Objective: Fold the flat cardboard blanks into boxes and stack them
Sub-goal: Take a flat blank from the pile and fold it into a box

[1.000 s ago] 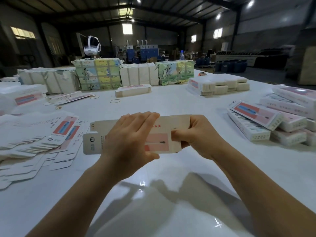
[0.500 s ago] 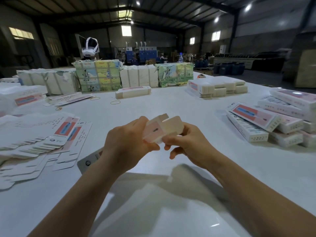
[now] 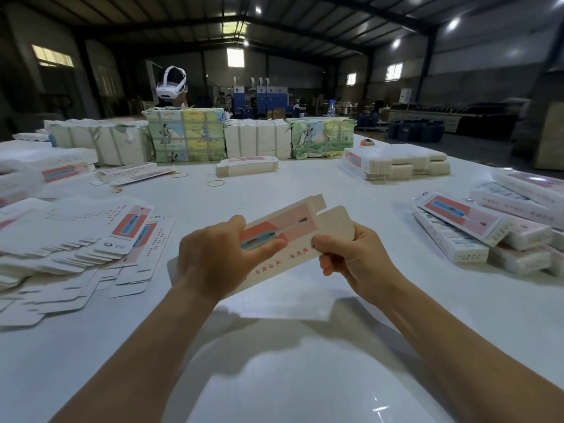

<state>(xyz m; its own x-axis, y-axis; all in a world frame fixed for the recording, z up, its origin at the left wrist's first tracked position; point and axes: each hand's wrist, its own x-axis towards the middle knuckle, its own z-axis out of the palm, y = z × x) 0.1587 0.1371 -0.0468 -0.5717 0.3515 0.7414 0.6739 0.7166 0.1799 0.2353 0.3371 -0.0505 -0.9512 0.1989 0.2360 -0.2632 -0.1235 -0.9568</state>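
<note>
Cardboard blank (image 3: 283, 239) gripped by left hand (image 3: 213, 257), pinched by right hand (image 3: 351, 254); best squared before tucking flap beyond right pinch.

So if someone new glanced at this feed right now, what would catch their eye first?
Dead centre, the left hand and right hand hold a half-opened pink box blank tilted above the white table. A fanned heap of flat blanks lies to the left, finished boxes are piled to the right, and wrapped bundles line the far edge.
</note>
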